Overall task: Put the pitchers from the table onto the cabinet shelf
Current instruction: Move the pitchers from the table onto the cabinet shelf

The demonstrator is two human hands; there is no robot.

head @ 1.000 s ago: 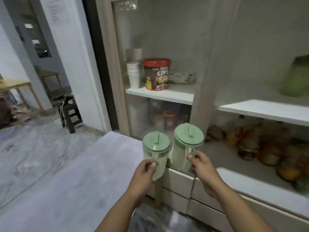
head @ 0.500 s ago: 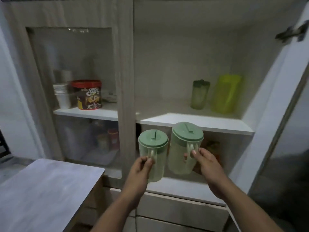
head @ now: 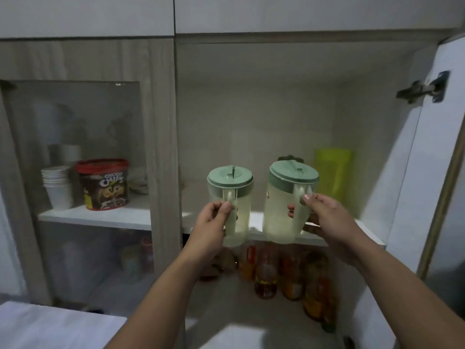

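Green-lidded, both pitchers now hang higher than a moment ago, at shelf level: the left pitcher (head: 232, 205) by its handle in the left hand (head: 210, 222), the right pitcher (head: 286, 202) likewise in the right hand (head: 324, 217), fingers curled around each handle. Beyond the fingertips lies the shelf (head: 256, 220), so setting down seems next; further back stands a yellow-green container (head: 333, 172).

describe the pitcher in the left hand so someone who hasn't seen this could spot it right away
Start at the open cabinet bay right of the closed glass door, at its white shelf. Two clear pitchers with pale green lids hang in front of that shelf's edge, each held by its handle. The left hand holds the smaller pitcher, which sits lower and nearer the glass door than the bigger pitcher in the right hand.
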